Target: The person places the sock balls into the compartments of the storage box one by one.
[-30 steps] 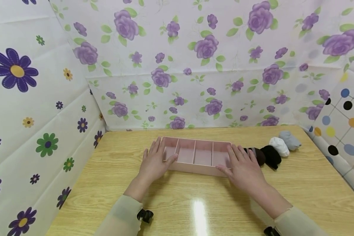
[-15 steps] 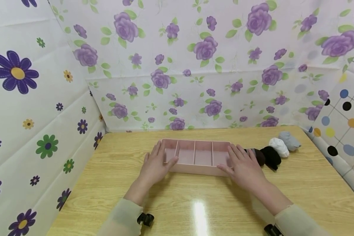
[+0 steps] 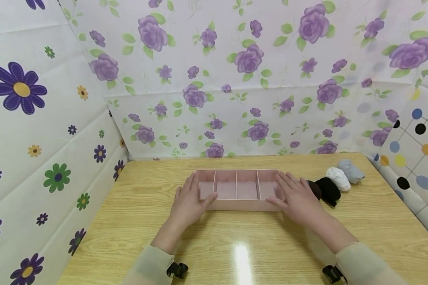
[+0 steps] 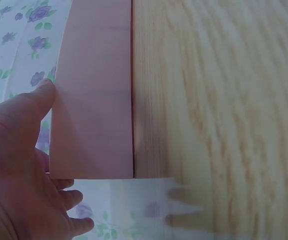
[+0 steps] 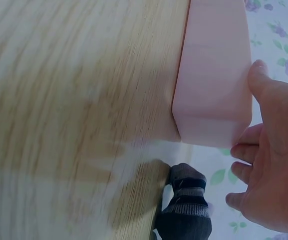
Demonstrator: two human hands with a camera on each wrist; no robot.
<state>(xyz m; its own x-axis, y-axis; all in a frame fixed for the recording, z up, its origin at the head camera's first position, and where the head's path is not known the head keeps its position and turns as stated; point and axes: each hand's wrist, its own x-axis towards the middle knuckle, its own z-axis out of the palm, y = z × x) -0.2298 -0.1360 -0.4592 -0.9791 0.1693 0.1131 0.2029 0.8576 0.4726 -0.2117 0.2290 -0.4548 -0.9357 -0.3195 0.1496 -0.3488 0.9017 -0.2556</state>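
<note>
A pink box [image 3: 242, 205] with several compartments in a row lies lengthwise on the table, its compartments bare inside. My left hand [image 3: 189, 202] is at its left end, fingers fairly straight along the end wall and thumb at the front rim. At the opposite end, my right hand [image 3: 299, 200] lies the same way. Both wrist views show the thumbs right at the rim and the other fingertips by the end walls. Close to the right hand is a dark striped rolled sock [image 5: 186, 210], mostly hidden by that hand in the head view.
Beyond the right hand, rolled socks run in a line toward the back right corner: brown [image 3: 314, 189], black [image 3: 329, 190], white [image 3: 338, 179] and grey [image 3: 351, 171]. Flowered sheets [image 3: 221, 95] hang behind and at the left of the wooden table [image 3: 214, 245]; a dotted one hangs right.
The box has turned slightly and now sits straighter, its left end a little nearer me. Both hands have moved along with it, and the right hand now covers more of the striped sock.
</note>
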